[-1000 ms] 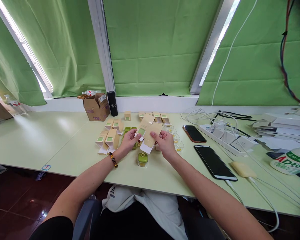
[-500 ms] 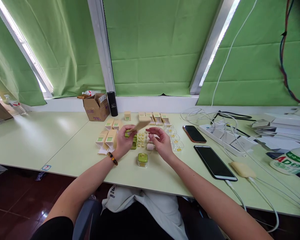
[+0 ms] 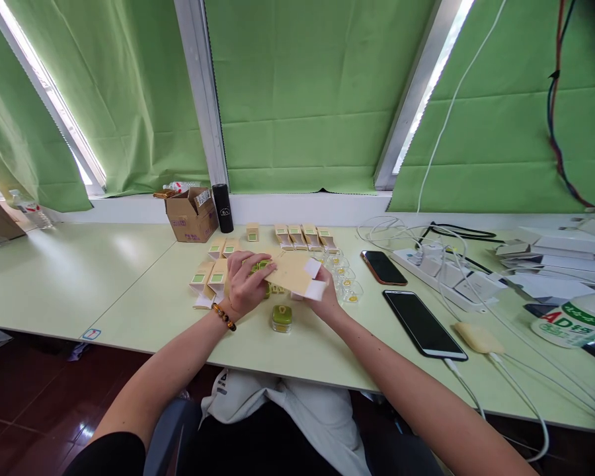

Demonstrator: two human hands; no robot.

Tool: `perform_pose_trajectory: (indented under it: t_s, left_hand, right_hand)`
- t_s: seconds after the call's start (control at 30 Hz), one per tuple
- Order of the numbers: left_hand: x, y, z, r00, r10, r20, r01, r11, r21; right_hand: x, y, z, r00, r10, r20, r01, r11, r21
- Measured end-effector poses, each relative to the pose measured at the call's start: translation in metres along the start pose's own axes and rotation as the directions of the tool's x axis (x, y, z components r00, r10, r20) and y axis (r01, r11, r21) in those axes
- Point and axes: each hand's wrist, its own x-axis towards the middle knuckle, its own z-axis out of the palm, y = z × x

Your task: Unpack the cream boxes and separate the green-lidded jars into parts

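Between my two hands is a flattened beige carton with white flaps at its right end. My left hand is closed on the carton's left end. At the flap end, my right hand grips it from behind, its fingers partly hidden by the card. A small clear jar with a green lid stands on the table just below the carton. Other green lids show beside my left fingers. Open beige boxes sit left of that hand, and clear jar bottoms stand right of my right hand.
More beige boxes line up at the back. A cardboard box and a black cylinder stand by the wall. Two phones lie to the right, near a power strip with loose cables and a white bottle.
The carton has turned so its broad face shows, with its white flaps to the right. My right hand, empty before, has closed on its right end.
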Motion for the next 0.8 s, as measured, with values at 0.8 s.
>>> perform_pose_trajectory:
  t_s: [0.8]
  left_hand:
    - [0.153, -0.103, 0.065, 0.722, -0.692, -0.012, 0.627, 0.646, 0.434]
  right_hand:
    - [-0.015, -0.022, 0.007, 0.986, -0.055, 0.159, 0.079, 0.985, -0.152]
